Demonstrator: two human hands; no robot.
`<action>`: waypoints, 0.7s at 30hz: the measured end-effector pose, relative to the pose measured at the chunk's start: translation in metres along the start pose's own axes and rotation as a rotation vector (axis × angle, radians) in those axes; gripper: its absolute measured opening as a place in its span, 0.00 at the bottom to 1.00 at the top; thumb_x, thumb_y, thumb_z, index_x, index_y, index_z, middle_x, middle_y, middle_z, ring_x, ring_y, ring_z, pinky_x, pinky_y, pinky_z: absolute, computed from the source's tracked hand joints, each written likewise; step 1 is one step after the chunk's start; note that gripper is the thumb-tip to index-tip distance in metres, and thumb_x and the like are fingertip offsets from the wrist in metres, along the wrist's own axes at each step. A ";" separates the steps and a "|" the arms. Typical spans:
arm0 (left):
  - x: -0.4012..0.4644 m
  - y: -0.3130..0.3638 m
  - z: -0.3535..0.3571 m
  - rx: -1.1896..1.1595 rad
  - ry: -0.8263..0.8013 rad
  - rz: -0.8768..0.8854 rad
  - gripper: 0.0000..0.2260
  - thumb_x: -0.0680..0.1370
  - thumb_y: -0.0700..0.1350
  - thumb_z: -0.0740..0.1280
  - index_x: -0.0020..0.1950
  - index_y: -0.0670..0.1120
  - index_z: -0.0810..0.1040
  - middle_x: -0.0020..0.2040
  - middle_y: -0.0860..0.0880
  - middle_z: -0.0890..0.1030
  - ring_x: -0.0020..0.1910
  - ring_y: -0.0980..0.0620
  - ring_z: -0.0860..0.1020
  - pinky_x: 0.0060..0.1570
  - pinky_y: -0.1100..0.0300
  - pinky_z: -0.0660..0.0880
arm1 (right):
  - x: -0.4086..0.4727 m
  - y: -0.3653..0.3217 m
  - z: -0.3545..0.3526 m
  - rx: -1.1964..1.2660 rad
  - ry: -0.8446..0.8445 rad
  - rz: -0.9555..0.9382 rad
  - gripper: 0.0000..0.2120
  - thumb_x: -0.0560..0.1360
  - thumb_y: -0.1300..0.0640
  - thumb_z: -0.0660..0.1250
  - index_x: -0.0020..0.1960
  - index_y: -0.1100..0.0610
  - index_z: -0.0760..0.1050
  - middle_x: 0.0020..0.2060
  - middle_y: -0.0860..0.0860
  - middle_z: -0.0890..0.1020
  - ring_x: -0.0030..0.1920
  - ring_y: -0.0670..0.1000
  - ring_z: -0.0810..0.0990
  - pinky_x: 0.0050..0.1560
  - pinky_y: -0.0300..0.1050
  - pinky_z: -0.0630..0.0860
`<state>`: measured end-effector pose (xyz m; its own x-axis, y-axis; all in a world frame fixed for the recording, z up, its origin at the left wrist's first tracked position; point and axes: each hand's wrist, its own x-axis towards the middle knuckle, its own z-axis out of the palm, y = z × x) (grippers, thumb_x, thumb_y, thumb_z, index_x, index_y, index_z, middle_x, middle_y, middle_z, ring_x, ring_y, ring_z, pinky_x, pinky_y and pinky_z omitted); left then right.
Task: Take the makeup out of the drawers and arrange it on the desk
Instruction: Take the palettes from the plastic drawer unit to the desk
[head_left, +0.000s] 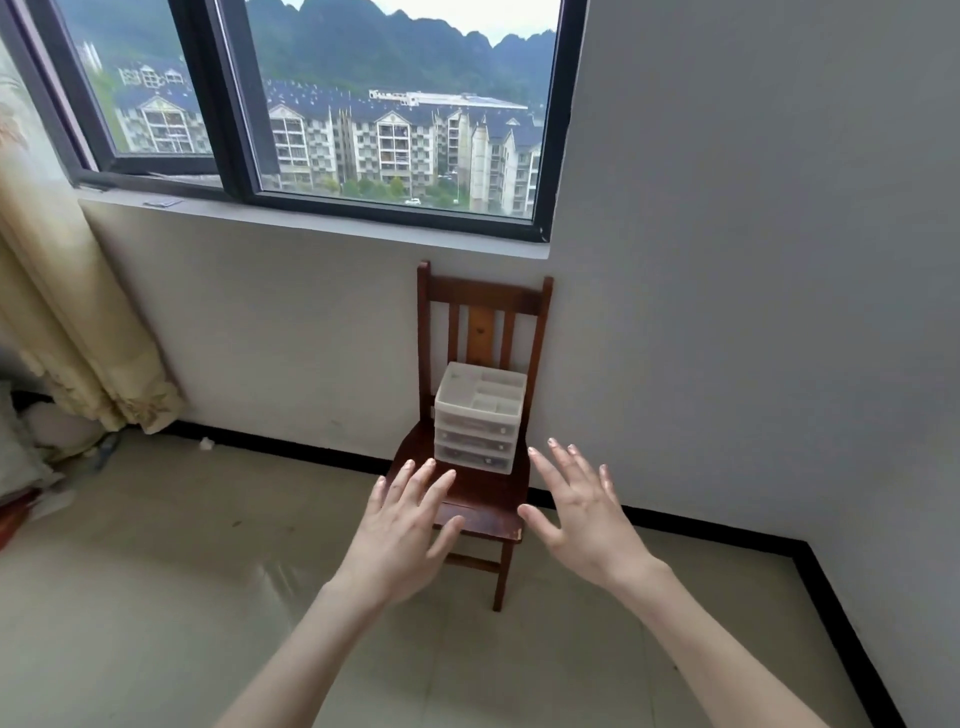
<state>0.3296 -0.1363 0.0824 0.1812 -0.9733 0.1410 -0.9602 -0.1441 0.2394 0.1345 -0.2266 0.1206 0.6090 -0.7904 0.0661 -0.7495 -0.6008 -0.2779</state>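
At twelve o'clock, the drawer unit (479, 418) sits on the chair (470, 493); your left hand (402, 530) and right hand (584, 512) hover with a wide, empty grip.

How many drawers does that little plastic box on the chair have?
3, stacked: top drawer, middle drawer, bottom drawer. All sit shut under the open tray on top; none seem hidden.

Small translucent white plastic drawer unit (478, 418) sits at the back of the dark brown wooden chair seat (467, 493), just in front of the slatted backrest (483, 312), so rear access is blocked. Grey wall (753, 260) is near its right side, tight there. Front seat strip, left side and open top tray are free; both hands (402, 525) (582, 512) hover spread in front, touching nothing.
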 end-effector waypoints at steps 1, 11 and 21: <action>0.018 -0.014 0.004 -0.011 -0.009 0.007 0.26 0.80 0.59 0.49 0.76 0.54 0.50 0.77 0.52 0.49 0.75 0.52 0.43 0.72 0.53 0.41 | 0.021 0.000 0.007 -0.004 -0.007 0.013 0.31 0.79 0.43 0.55 0.76 0.47 0.46 0.77 0.49 0.47 0.76 0.49 0.42 0.73 0.53 0.39; 0.155 -0.159 0.026 -0.041 -0.188 -0.011 0.26 0.80 0.59 0.49 0.76 0.54 0.48 0.77 0.52 0.48 0.75 0.53 0.42 0.72 0.54 0.42 | 0.208 -0.017 0.078 0.034 -0.142 0.097 0.30 0.80 0.44 0.54 0.77 0.49 0.47 0.77 0.49 0.47 0.76 0.50 0.42 0.74 0.55 0.40; 0.272 -0.174 0.125 -0.209 -0.366 -0.089 0.25 0.80 0.57 0.51 0.76 0.54 0.50 0.77 0.52 0.50 0.75 0.53 0.45 0.73 0.54 0.44 | 0.321 0.062 0.139 0.072 -0.210 0.209 0.30 0.79 0.45 0.55 0.77 0.50 0.47 0.77 0.50 0.48 0.76 0.50 0.42 0.74 0.53 0.39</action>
<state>0.5196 -0.3983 -0.0407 0.1376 -0.9635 -0.2298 -0.8736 -0.2273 0.4302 0.3198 -0.5012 -0.0090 0.4891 -0.8497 -0.1971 -0.8487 -0.4114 -0.3324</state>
